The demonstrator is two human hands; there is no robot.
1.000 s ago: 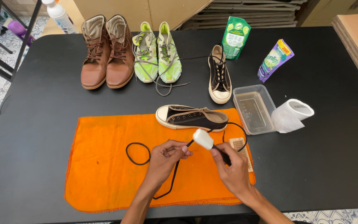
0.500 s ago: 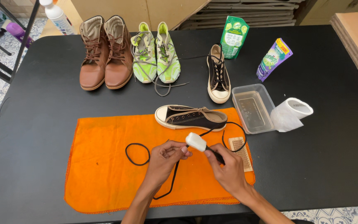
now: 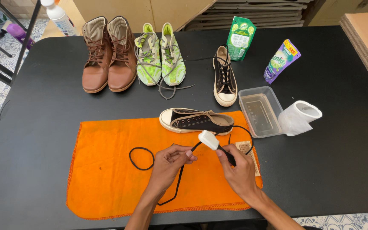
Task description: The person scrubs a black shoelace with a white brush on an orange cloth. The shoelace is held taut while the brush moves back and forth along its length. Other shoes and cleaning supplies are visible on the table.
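My left hand (image 3: 169,164) pinches a black shoelace (image 3: 130,158) that loops over the orange cloth (image 3: 103,183). My right hand (image 3: 237,170) grips the black handle of a small white-headed brush (image 3: 208,139), whose head rests against the lace just right of my left fingers. A black low sneaker without a lace (image 3: 196,120) lies on its side at the cloth's far edge, just beyond both hands. A small wooden brush (image 3: 247,148) lies partly hidden under my right hand.
At the back of the black table (image 3: 30,140) stand brown boots (image 3: 106,55), green running shoes (image 3: 160,53) and a second black sneaker (image 3: 225,76). To the right are a clear plastic tub (image 3: 260,111), a paper roll (image 3: 305,111), and green (image 3: 240,37) and purple (image 3: 281,59) pouches.
The white brush head has slid a little left along the lace and back right. Both hands stay in nearly the same place over the cloth.
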